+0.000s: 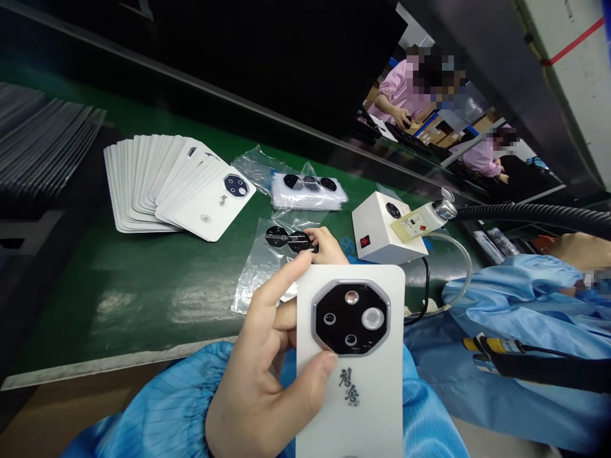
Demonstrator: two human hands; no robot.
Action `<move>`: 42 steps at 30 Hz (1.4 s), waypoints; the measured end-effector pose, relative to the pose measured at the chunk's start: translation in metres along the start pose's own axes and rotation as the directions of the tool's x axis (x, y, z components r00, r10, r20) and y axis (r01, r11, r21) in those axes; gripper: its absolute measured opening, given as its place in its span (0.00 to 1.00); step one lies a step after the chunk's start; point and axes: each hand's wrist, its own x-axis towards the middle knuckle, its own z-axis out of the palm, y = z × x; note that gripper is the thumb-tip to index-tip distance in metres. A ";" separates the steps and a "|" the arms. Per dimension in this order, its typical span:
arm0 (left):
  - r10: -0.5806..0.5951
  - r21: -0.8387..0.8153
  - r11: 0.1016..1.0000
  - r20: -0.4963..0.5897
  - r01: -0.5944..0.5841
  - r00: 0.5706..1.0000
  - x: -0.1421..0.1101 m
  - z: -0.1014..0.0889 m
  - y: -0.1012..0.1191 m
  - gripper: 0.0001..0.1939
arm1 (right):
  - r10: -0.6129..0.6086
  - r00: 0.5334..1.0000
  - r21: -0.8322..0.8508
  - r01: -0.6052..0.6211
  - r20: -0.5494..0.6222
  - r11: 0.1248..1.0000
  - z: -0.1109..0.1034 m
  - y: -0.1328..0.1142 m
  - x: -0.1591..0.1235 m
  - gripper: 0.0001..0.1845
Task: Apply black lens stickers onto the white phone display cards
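Clearly, in the head view, the white rectangular panel with rounded corners [372, 407] is held up close to the camera and serves as reference for all positions. The person's left hand [267, 375] is clamped on its left edge: the thumb presses flat on the front face, its tip just below the lower left of the black octagonal lens plate in a silver frame [351, 321]; the index fingertip is at the upper left corner, and the other fingers pass behind. Dark printed characters [351, 385] are beside the thumb, below the plate.

Beyond the panel's top edge, the right hand [329, 247] has its fingertips at the end of black rounded pieces [277, 236] lying on clear plastic film [252, 270]. Whether these fingers are closed on a piece cannot be told.

Left of the panel and farther off, a fanned pile of similar white panels [200, 210] lies on the green tabletop [143, 273]. Behind the panel are translucent sheets bearing black discs [308, 197]. Beyond its upper right corner stands a cream box with a red switch [377, 229]; a bottle with a yellow label [415, 224] appears tilted over it.
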 end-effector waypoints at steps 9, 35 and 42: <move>0.021 -0.035 0.999 0.073 -0.018 0.997 0.005 -0.004 -0.003 0.32 | -0.026 1.000 0.130 0.028 -0.015 0.991 -0.005 0.005 -0.006 0.14; -0.076 -0.004 0.997 -0.007 0.076 0.997 0.016 -0.006 -0.012 0.24 | -0.443 0.713 -0.242 0.373 -0.544 0.896 -0.095 -0.095 -0.117 0.24; -0.212 -0.112 0.973 -0.100 0.200 0.972 0.019 -0.006 -0.010 0.23 | -0.318 0.726 -0.105 0.324 -0.609 0.940 -0.103 -0.083 -0.114 0.26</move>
